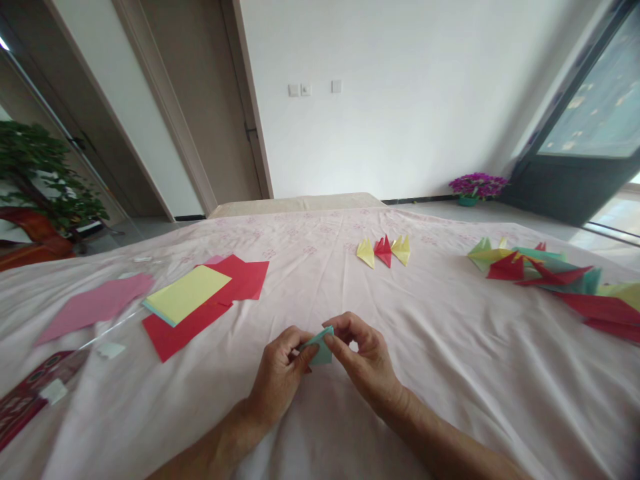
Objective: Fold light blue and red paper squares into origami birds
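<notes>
Both of my hands pinch a small folded teal paper (321, 347) just above the pink cloth (310, 280). My left hand (281, 375) grips its left side with thumb and fingers closed. My right hand (361, 357) holds the right edge, fingers curled over the top corner. Most of the paper is hidden by my fingers.
A stack of flat sheets lies at left: yellow (187, 295) over red (203, 312), with pink (95, 305) beside it. Three small folded pieces (384, 251) sit at centre back. A pile of folded red, teal and yellow papers (555, 277) spreads at right. A dark red package (30, 393) lies at far left.
</notes>
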The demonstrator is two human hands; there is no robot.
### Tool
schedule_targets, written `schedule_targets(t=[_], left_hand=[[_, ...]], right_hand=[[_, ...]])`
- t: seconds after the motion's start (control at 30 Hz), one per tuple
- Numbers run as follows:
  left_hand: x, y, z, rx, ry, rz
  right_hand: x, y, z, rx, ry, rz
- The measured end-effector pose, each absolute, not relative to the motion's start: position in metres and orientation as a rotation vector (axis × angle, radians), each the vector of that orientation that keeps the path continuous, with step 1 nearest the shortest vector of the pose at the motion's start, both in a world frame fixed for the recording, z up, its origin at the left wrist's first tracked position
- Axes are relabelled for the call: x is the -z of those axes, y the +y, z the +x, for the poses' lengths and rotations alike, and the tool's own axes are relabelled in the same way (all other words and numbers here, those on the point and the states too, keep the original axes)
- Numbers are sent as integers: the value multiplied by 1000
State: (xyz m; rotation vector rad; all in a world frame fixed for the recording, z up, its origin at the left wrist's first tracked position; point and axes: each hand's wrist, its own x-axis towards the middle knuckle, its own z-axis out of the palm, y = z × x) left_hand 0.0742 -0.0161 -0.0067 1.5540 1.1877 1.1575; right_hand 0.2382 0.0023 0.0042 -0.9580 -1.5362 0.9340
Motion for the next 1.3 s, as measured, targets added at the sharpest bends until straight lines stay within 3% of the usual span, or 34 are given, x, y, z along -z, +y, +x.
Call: schedule_targets(t=[0.3, 0.5, 1.3], left_hand=[[9, -20, 79, -1309, 1240, 1453], [2, -16, 71, -1455, 1331, 1803], [-5, -16, 67, -1477, 1381, 2009]], right_hand=[[2, 5, 233, -993, -1646, -1090], [8, 7, 235, -818, -1816, -993], [3, 2, 235, -599, -1991, -961]])
